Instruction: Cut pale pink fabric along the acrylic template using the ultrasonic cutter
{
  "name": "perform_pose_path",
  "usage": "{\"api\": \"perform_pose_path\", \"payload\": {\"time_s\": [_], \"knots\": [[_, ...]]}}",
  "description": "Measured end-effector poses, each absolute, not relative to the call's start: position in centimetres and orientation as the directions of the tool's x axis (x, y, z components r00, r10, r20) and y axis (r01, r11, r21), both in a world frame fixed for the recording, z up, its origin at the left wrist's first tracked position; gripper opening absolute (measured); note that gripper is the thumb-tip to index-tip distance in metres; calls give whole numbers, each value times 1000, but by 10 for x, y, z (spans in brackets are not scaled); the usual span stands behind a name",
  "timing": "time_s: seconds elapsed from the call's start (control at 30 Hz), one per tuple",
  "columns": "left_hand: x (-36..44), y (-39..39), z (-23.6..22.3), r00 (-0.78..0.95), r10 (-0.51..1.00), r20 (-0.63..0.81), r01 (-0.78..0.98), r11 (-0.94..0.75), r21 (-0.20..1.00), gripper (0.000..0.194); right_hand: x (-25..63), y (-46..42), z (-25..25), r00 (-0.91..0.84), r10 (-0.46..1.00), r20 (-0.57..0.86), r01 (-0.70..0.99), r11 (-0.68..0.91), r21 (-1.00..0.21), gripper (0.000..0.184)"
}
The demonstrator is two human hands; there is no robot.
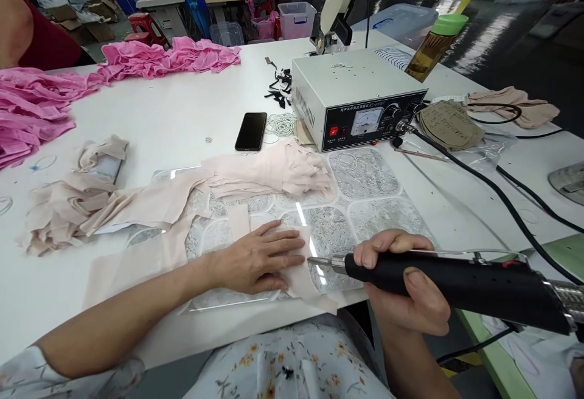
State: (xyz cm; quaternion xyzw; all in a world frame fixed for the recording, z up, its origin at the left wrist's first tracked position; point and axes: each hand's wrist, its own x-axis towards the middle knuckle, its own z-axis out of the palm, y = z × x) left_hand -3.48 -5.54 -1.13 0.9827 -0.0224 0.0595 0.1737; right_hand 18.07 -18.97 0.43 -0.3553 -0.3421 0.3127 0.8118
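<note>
My left hand (pixel 260 257) lies flat with fingers stretched out on a pale beige fabric strip (pixel 298 277). Beneath it is a clear-topped mat (pixel 381 219) with a grey stone-like pattern. My right hand (pixel 406 283) is wrapped round a black handheld ultrasonic cutter (pixel 456 283). The cutter's metal tip points left, close to my left fingertips at the fabric's right edge; whether it touches the cloth I cannot tell. Beyond my left hand, a stack of beige fabric pieces (pixel 274 171) rests on the mat. More beige strips (pixel 68 210) lie bunched at the left.
A grey control box (pixel 360 89) stands behind the mat, its black cable (pixel 493 186) running to the cutter. Nearby are a phone (pixel 250 131), black scraps (pixel 279 90), a green-lidded bottle (pixel 435 46) and brown templates (pixel 449 125). Pink fabric (pixel 168 58) covers the far left edge, beside another person (pixel 45 34).
</note>
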Motion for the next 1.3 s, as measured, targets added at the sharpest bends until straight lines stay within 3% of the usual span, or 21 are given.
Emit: {"api": "perform_pose_path", "payload": {"time_s": [0.23,0.47,0.9,1.3], "knots": [[-43,-33,-8,994,53,92,27,-963,267,49,187,-201,10,635,721,278,-304,564,-768,17],[-45,-65,-4,982,39,187,8,-987,164,41,188,-209,6,593,758,271,-317,529,-787,17],[-40,-90,-6,963,50,263,33,-997,70,36,184,-218,7,520,820,239,-373,469,-800,16],[-38,-103,-8,967,128,222,119,-992,51,40,184,-224,8,521,818,242,-340,460,-821,18]]}}
